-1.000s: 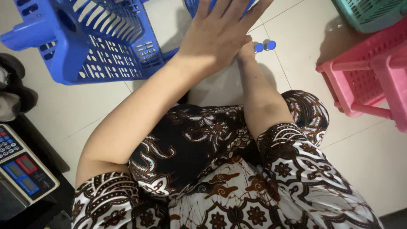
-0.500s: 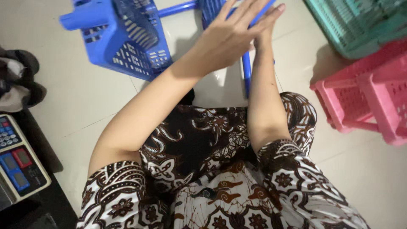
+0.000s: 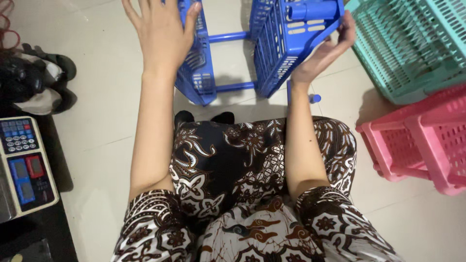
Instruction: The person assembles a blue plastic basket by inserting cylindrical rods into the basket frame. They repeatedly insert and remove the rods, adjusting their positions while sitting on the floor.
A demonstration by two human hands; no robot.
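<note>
Our left hand (image 3: 162,34) lies spread wide against one basket of the blue plastic rack (image 3: 264,43), steadying it. Our right hand (image 3: 325,51) cups the other basket's corner from below, propping the frame tilted above the floor (image 3: 97,121).

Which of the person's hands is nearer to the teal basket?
The right hand, gripping the blue rack just beside the teal basket. The left hand is across the rack, farther away.

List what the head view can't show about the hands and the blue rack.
- Left hand: fingertips cut off by the top edge.
- Right hand: fingers curl behind the blue rack, so the grip is unclear.
- Blue rack: upper part out of frame.
- Small blue cap on the floor: too small to identify.
</note>
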